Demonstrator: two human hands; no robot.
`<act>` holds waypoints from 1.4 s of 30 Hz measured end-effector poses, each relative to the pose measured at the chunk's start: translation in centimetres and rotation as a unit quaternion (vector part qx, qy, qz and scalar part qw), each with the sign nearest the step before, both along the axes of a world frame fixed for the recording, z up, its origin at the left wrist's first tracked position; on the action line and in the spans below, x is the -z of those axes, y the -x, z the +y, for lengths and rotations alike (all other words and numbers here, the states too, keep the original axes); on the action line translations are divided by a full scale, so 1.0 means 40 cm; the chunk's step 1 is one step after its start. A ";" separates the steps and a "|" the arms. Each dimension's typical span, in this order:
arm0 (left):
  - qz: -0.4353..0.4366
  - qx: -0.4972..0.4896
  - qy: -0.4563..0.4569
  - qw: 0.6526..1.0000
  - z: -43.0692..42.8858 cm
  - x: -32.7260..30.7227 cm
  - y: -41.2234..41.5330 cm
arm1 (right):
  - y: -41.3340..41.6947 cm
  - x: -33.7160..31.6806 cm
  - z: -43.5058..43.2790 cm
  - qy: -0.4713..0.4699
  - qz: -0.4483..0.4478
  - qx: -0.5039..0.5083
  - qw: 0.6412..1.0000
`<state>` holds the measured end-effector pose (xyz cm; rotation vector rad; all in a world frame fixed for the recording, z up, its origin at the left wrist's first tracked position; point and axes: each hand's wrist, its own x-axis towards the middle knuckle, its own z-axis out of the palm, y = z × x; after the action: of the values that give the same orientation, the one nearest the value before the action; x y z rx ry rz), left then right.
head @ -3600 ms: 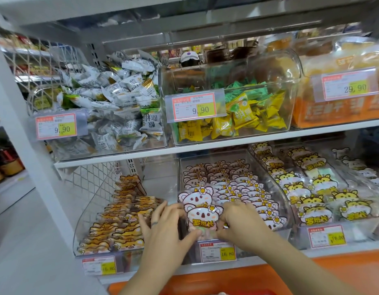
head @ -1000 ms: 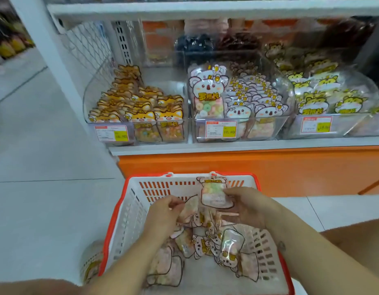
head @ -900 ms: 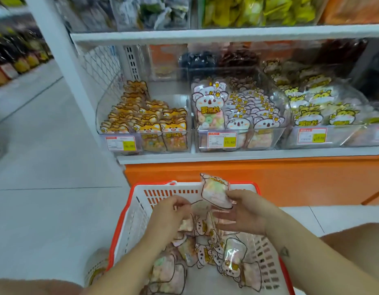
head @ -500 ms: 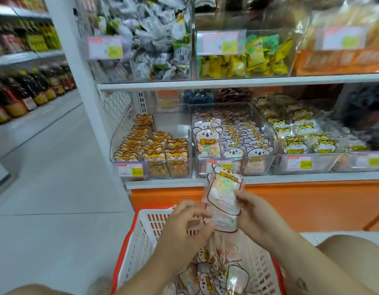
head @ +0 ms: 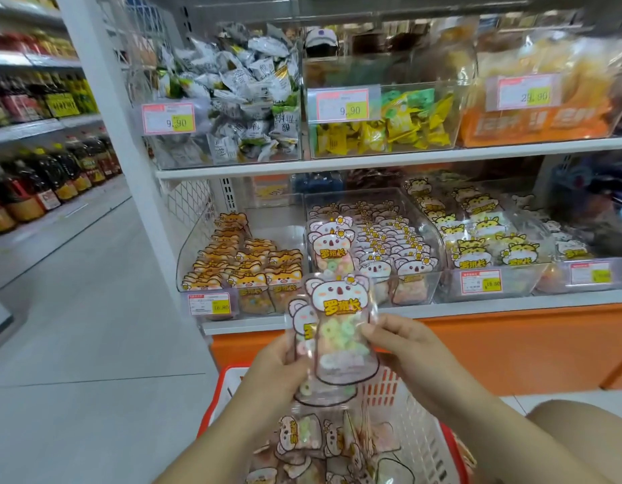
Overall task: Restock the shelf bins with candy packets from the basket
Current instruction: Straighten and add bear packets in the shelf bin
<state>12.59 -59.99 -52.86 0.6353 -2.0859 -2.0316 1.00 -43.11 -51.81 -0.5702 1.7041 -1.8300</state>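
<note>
Both hands hold koala candy packets (head: 341, 330) upright over the basket (head: 421, 434), approx level w/ the lower shelf edge (head: 477, 307). Looks like two packets fanned together: front one pinched at its right edge by the right hand (head: 403, 338), a second one peeking out behind on the left, gripped by the left hand (head: 278, 370). Fingers of both hands closed on the plastic, not spread.

Target looks to be the middle clear bin (head: 372, 246) on the lower shelf, since it has the same koala print. That bin is already fairly full: rows of koala packets standing front to back, one taller packet at the front-left corner. Some room seems left near the front, but can't tell how much through the glare.

Left bin w/ orange fox packets (head: 246, 263) and right bin w/ yellow tiger packets (head: 484, 246) both look well stocked too.

Progress, as a judgement: partway, prob past the middle for the koala bin. Still left: the pair in hand isn't in the bin yet, and the basket holds a good heap of loose packets (head: 323, 445) lying flat and jumbled, so several more trips needed.
</note>
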 end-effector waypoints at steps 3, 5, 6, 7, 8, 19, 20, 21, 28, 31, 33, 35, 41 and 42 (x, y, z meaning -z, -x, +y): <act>0.015 -0.018 -0.011 1.000 -0.031 -0.012 0.001 | 0.056 -0.017 0.031 0.010 0.011 0.068 0.998; 0.016 -0.026 0.013 0.999 -0.058 -0.024 0.013 | 0.105 -0.026 0.048 0.003 0.048 0.135 0.990; 0.018 -0.036 0.021 0.999 -0.071 -0.029 0.022 | 0.134 -0.028 0.053 0.000 0.065 0.169 0.984; 0.026 -0.041 0.020 0.999 -0.082 -0.037 0.034 | 0.165 -0.031 0.055 0.002 0.079 0.195 0.978; 0.030 -0.050 0.017 0.998 -0.092 -0.044 0.049 | 0.195 -0.036 0.055 0.001 0.095 0.216 0.972; 0.082 -0.103 -0.015 0.991 -0.124 -0.057 0.201 | 0.413 -0.034 -0.049 -0.160 0.325 0.143 0.921; 0.083 -0.108 -0.016 0.991 -0.122 -0.056 0.207 | 0.423 -0.029 -0.053 -0.175 0.341 0.134 0.914; 0.083 -0.111 -0.018 0.990 -0.123 -0.052 0.211 | 0.431 -0.025 -0.055 -0.185 0.354 0.129 0.908; 0.089 -0.127 -0.009 0.988 -0.127 -0.042 0.215 | 0.457 -0.010 -0.060 -0.249 0.447 0.179 0.840; 0.095 -0.119 -0.003 0.988 -0.119 -0.044 0.216 | 0.463 -0.017 -0.053 -0.186 0.417 0.203 0.866; 0.097 -0.121 -0.012 0.988 -0.114 -0.045 0.215 | 0.458 -0.011 -0.051 -0.177 0.423 0.218 0.861; 0.101 -0.121 -0.027 0.987 -0.109 -0.045 0.215 | 0.451 0.001 -0.050 -0.182 0.430 0.234 0.853; 0.094 -0.123 -0.033 0.987 -0.095 -0.044 0.217 | 0.440 0.037 -0.051 -0.195 0.440 0.233 0.845; 0.090 -0.124 -0.032 0.988 -0.094 -0.042 0.217 | 0.438 0.043 -0.053 -0.199 0.438 0.231 0.846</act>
<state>3.90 -63.75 -51.18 0.6579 -1.7516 -1.9440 -16.53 -45.24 -53.54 -0.9661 2.9636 -1.4802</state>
